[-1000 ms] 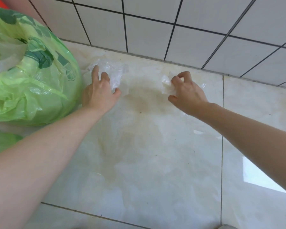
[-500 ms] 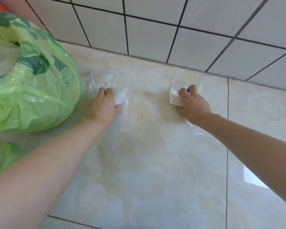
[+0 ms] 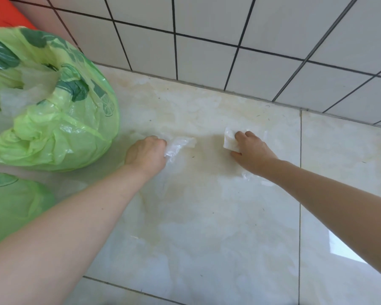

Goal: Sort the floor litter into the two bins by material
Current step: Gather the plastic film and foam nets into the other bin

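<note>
Left hand (image 3: 146,154) grip pinching clear film (image 3: 178,146); right hand (image 3: 252,150) pinching white wrapper (image 3: 229,140); glossy floor tile (image 3: 207,227).

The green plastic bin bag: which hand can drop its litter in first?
Probably the left hand. It grips crumpled clear plastic film right beside the green plastic bin bag; the right hand, holding a white wad, is farther away.

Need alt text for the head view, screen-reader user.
Two bare hands grip litter on a pale tiled floor: left hand clutches clear plastic film, right hand a white wad. Two green bin bags sit at left, a white tiled wall behind.
</note>
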`<state>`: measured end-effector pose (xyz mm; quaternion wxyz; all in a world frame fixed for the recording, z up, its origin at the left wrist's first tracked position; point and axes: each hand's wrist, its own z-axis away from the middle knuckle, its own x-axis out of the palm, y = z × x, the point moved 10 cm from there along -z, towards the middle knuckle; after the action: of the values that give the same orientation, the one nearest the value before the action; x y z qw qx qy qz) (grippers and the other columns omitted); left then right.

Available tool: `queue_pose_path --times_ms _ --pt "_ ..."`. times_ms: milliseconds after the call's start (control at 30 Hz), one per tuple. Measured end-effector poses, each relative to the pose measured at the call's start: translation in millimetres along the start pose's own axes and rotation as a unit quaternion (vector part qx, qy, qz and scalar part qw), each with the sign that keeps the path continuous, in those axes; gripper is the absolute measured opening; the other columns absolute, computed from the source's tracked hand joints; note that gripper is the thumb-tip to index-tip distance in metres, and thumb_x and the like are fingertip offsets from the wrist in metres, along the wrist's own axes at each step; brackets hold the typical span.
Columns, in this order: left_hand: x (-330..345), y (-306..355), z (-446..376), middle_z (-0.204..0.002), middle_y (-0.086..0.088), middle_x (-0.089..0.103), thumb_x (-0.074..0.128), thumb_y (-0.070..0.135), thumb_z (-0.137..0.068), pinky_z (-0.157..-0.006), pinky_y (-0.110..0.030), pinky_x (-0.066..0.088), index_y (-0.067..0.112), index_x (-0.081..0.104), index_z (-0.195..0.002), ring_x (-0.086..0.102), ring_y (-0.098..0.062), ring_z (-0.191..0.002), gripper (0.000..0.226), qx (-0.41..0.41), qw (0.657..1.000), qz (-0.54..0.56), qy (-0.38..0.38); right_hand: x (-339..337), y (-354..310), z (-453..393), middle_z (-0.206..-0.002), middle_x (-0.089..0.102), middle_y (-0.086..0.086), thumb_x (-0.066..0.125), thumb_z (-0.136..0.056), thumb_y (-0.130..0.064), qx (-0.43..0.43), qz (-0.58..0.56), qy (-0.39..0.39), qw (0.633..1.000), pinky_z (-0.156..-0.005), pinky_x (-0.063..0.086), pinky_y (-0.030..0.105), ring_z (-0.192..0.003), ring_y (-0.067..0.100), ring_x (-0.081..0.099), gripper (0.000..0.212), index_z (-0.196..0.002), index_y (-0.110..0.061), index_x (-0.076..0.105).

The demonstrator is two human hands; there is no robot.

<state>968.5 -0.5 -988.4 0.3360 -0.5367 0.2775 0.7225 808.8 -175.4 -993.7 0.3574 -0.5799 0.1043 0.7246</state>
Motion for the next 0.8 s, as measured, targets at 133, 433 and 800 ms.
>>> queue_pose_path --times_ms 133,433,800 --pt "-36.2 -0.6 10.3 -0.099 -0.017 0.059 0.052 0.025 -0.090 -0.071 -0.037 0.043 0.006 0.058 -0.096 0.059 -0.038 -0.095 0.021 -0.011 0.998 0.059 0.036 -21.1 -23.1 10.4 -0.079 0.044 0.000 0.051 -0.088 -0.027 0.059 -0.156 -0.016 0.986 -0.056 0.032 0.031 -0.073 0.024 0.045 0.017 -0.086 -0.012 0.044" --pt "-105.7 -29.0 48.4 -0.083 -0.004 0.059 0.057 0.024 -0.081 -0.066 -0.027 0.042 0.016 0.055 -0.087 0.059 -0.028 -0.084 0.010 -0.143 0.892 0.427 0.028 -66.4 -139.2 43.2 -0.053 0.052 0.006 0.042 -0.086 -0.017 0.078 -0.653 -0.161 0.736 -0.055 0.044 0.026 -0.049 0.021 0.052 0.039 -0.050 -0.013 0.056" --pt "-224.2 -125.2 74.6 -0.069 -0.005 0.033 0.041 -0.013 -0.069 -0.051 -0.024 0.028 0.012 0.035 -0.068 0.037 -0.017 -0.063 0.026 -0.156 0.798 0.572 0.106 -140.5 -241.0 31.5 -0.051 0.033 0.000 0.033 -0.075 0.012 -0.008 -0.635 -0.053 0.771 -0.044 0.026 0.017 -0.044 0.012 0.034 0.031 -0.057 -0.014 0.035"
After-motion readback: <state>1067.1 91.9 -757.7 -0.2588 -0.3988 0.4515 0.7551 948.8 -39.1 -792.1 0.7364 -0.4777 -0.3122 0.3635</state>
